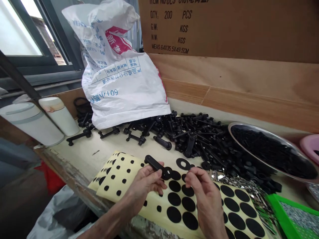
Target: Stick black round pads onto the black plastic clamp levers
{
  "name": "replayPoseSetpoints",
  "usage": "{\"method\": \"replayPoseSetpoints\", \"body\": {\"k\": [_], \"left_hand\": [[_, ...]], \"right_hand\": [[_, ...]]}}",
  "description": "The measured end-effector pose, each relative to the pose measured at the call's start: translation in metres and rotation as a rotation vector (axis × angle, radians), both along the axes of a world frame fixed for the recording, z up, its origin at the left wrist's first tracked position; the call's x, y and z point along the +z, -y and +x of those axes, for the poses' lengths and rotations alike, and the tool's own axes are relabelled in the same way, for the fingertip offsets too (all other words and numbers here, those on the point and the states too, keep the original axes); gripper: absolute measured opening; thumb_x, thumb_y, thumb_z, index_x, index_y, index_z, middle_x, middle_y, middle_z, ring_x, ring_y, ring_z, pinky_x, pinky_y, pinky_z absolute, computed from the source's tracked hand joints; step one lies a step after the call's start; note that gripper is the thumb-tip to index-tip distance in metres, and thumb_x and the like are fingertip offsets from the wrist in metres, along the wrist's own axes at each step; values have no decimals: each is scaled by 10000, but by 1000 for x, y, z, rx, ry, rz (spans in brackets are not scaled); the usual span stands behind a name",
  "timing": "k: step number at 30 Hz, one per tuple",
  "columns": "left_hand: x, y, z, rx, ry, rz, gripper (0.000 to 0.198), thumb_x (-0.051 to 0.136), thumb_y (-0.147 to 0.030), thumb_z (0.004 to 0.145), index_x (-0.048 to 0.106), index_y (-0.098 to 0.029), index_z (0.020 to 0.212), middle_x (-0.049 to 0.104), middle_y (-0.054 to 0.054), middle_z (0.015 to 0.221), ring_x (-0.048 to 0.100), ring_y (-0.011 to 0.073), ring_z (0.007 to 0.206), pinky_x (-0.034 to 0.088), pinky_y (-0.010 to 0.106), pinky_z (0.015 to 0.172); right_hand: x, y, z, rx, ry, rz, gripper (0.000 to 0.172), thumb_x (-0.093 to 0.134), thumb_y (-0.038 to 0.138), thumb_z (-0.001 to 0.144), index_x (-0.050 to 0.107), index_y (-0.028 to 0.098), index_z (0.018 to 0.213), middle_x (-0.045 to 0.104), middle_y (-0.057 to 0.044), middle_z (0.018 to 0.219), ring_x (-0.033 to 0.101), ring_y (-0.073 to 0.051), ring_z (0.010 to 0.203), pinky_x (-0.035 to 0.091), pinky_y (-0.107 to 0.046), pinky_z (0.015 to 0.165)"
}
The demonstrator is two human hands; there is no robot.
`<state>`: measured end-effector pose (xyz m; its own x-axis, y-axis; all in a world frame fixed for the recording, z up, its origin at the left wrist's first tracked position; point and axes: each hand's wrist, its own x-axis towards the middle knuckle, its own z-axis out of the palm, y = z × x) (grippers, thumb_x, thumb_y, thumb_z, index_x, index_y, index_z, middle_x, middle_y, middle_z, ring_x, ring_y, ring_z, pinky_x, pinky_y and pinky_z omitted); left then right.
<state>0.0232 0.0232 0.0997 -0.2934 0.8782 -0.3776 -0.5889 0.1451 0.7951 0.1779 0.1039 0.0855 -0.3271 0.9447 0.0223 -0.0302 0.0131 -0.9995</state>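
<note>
Beyond, parts (pixel 190 144) lie heaped; left hand (pixel 147 181) grips a lever (pixel 154 164), right hand (pixel 205 194) pinched narrow, contents unclear.

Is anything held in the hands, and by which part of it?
The left hand holds a black crank-like part near its round end. The right hand is pinched, but whether it holds anything cannot be told.

Carton (pixel 229 30): right of the sack (pixel 124 103), top lettering (pixel 161 1) chopped off
Green tray (pixel 276 202): front-right of the sack, cropped, bits (pixel 301 217) too tiny lol
Right hand (pixel 205 196): front-right of the sack, can't tell if anything's pinched
</note>
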Motion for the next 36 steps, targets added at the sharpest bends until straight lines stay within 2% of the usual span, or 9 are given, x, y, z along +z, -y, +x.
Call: {"method": "replayPoseSetpoints", "body": {"k": [3, 6, 9, 16, 36], "left_hand": [[-1, 1, -3, -35, 0, 43, 385, 683, -264, 819, 573, -92, 1145, 662, 91, 852, 635, 159, 683, 504, 273, 614], [-2, -1, -1, -37, -16, 72, 317, 675, -261, 821, 591, -97, 1079, 656, 95, 897, 638, 156, 677, 505, 262, 605], [-4, -1, 0, -25, -26, 91, 279, 666, -266, 825, 599, -99, 1038, 651, 96, 913, 640, 161, 683, 507, 259, 603], [-7, -2, 0, -29, -42, 109, 259, 636, -266, 850, 596, -112, 1054, 664, 116, 985, 637, 163, 753, 519, 259, 639], [-8, -2, -1, -22, 0, 152, 253, 671, -286, 819, 611, -138, 1016, 668, 107, 988, 635, 169, 749, 493, 277, 646]], "right_hand": [[6, -1, 3, 89, -29, -151, 273, 624, 431, 850, 564, 207, 706, 467, 32, 624, 415, -119, 617, 366, -233, 599], [9, 4, -1, 159, -33, -251, 324, 645, 458, 823, 561, 193, 657, 449, 29, 606, 370, -117, 603, 327, -239, 578], [7, 9, -6, 172, -10, -302, 336, 655, 472, 808, 563, 189, 651, 421, 37, 583, 335, -112, 582, 298, -240, 557], [2, 11, -10, 186, 80, -292, 371, 667, 517, 773, 567, 184, 644, 387, 50, 552, 306, -101, 547, 243, -237, 510], [3, 12, -11, 141, 133, -266, 350, 685, 512, 746, 602, 181, 665, 426, 47, 530, 330, -99, 514, 248, -229, 483]]}}
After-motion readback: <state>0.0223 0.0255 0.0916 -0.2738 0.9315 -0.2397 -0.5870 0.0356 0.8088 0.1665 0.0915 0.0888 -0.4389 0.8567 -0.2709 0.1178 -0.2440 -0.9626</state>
